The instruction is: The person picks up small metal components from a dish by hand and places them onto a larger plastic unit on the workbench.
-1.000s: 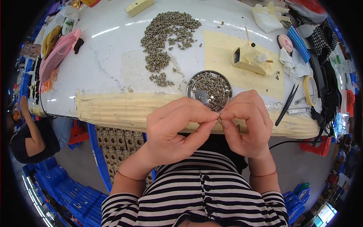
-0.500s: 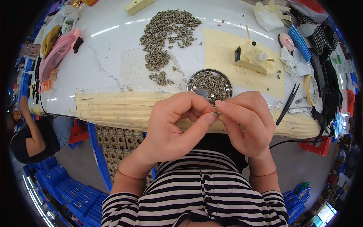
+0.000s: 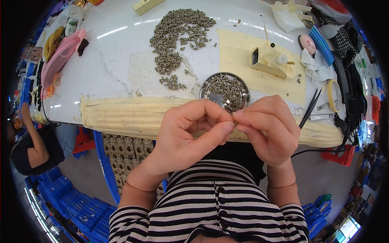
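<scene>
My left hand [image 3: 184, 131] and my right hand [image 3: 273, 129] meet over the table's near edge, thumbs and forefingers pinched together. Between the fingertips is a tiny metal part [image 3: 234, 122], mostly hidden by them. Just beyond my hands stands a round steel dish [image 3: 206, 96] holding many small metal pieces [image 3: 227, 90], its near side partly covered by my fingers. Farther off lies a large curved heap of similar small metal pieces [image 3: 168, 40], loose on the white table [image 3: 105, 60].
Black tweezers [image 3: 311, 106], a tape roll [image 3: 334, 95] and a tape-wrapped block [image 3: 271, 62] lie to the right. A pink mesh item [image 3: 63, 60] is at far left. Below the taped edge [image 3: 121, 115] stands a blue crate of metal parts [image 3: 117, 150]. Another person [image 3: 38, 150] sits left.
My right hand has shifted slightly right and now covers the lower end of the tweezers. Both hands keep their fingertips together at the tiny part.
</scene>
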`<state>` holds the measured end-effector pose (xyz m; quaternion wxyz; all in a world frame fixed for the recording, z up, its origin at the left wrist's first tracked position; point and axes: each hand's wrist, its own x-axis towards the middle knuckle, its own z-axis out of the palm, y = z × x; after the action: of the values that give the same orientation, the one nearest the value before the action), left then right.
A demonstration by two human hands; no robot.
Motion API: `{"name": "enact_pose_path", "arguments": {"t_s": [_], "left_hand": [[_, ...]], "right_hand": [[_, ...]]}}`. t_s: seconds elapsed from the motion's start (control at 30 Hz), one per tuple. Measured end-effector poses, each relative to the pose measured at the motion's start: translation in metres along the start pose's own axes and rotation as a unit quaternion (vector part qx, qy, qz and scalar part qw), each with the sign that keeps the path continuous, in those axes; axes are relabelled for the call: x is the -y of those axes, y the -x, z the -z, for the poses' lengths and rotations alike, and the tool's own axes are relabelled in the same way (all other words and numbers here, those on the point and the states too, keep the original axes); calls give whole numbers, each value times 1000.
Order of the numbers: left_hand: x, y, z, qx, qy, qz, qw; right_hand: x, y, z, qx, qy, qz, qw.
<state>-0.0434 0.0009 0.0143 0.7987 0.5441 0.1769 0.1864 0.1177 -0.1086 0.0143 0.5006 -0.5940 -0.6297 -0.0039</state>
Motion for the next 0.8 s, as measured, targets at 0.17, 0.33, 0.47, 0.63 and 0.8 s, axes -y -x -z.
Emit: {"name": "enact_pose_path", "arguments": {"t_s": [0.17,0.33,0.47,0.63,0.8], "left_hand": [[-1,-1,2,20,11,9,1000],[-2,-1,4,37,51,38,997],[-4,-2,4,32,52,53,997],[-6,-4,9,43,74,65,994],[-8,-4,10,24,85,74,993]], "right_hand": [[0,0,2,9,0,6,1000],[0,-2,7,34,12,27,999],[-1,-2,8,38,15,42,998],[4,-5,7,48,6,42,998],[3,-7,4,46,21,48,998]]}}
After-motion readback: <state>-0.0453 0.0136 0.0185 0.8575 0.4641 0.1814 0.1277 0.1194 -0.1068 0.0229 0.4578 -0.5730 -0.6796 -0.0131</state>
